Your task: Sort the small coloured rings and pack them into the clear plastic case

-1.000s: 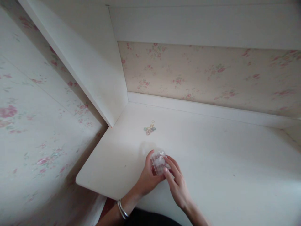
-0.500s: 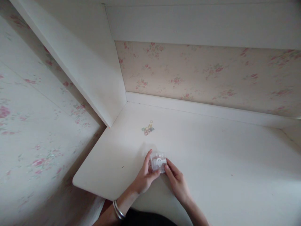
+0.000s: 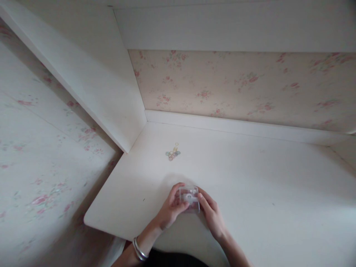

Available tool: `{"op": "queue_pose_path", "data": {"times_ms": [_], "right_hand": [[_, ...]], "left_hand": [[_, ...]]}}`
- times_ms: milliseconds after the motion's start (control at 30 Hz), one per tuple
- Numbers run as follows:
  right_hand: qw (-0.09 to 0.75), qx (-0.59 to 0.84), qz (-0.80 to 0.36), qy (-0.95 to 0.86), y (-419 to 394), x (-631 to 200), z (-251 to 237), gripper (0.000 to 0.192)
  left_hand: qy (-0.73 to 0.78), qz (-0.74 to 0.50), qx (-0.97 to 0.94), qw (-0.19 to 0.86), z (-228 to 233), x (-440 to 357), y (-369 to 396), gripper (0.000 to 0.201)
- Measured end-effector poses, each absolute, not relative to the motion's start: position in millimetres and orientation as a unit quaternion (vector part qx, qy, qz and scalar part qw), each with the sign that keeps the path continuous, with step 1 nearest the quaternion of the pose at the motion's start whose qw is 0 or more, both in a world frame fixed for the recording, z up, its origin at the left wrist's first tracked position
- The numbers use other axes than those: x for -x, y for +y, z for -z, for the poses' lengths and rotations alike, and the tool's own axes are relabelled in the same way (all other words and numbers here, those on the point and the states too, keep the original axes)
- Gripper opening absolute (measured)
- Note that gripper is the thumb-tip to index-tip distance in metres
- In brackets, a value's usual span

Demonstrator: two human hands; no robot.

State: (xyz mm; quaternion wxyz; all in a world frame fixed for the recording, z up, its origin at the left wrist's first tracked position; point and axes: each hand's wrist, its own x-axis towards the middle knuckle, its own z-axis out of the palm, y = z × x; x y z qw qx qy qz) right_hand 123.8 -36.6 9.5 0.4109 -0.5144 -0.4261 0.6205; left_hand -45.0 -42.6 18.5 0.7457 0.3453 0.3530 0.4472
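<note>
Between my two hands, above the front of the white desk, is a small clear plastic box (image 3: pixel 191 207) with a white piece on its upper face. My left hand (image 3: pixel 171 207) grips its left side, the thumb lying across the face and the fingers behind. On the right edge, my right hand (image 3: pixel 211 213) pinches the box with thumb and fingers. What the box contains, if anything, is too blurred to tell. Farther back on the desk lies a loose cluster of small coloured rings (image 3: pixel 172 153), apart from both hands.
The white desk (image 3: pixel 239 170) has a rounded front-left corner. A tall white side panel (image 3: pixel 91 70) rises at its left, and a low white ledge (image 3: pixel 222 124) runs along the back. Floral wallpaper (image 3: pixel 205 81) covers the wall behind. A small dark mark (image 3: pixel 144 200) shows left of my hands.
Both hands have come slightly lower in view with the box, whose tilt has shifted a little. My left fingers have curled further round it. The rings lie as before; the view has shifted slightly.
</note>
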Motion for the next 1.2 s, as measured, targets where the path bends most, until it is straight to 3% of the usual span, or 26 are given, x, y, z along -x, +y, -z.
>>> {"op": "queue_pose_path", "data": {"times_ms": [167,633,767,900,1000,1200], "right_hand": [[0.405,0.527,-0.612,-0.428,-37.6,-120.6,-7.0,0.048],[0.399,0.55,-0.593,-0.432,-35.7,-111.4,-17.7,0.04],[0.397,0.553,-0.585,-0.441,-37.1,-111.3,-20.8,0.041],[0.386,0.567,-0.586,-0.432,-33.6,-128.2,-24.2,0.041],[0.451,0.596,-0.557,-0.362,-19.7,-165.0,-21.9,0.039],[0.624,0.627,-0.443,-0.148,30.7,-285.1,-12.9,0.015]], "left_hand": [[0.428,-0.435,-0.342,0.715,-16.4,41.2,-41.0,0.035],[0.482,-0.435,-0.406,0.643,-18.3,40.1,-36.5,0.028],[0.5,-0.437,-0.415,0.622,-18.0,39.7,-38.3,0.031],[0.465,-0.441,-0.352,0.682,-18.0,39.1,-40.2,0.045],[0.437,-0.451,-0.312,0.713,-16.2,39.3,-40.2,0.052],[0.432,-0.445,-0.341,0.706,-10.1,38.9,-39.5,0.043]]}}
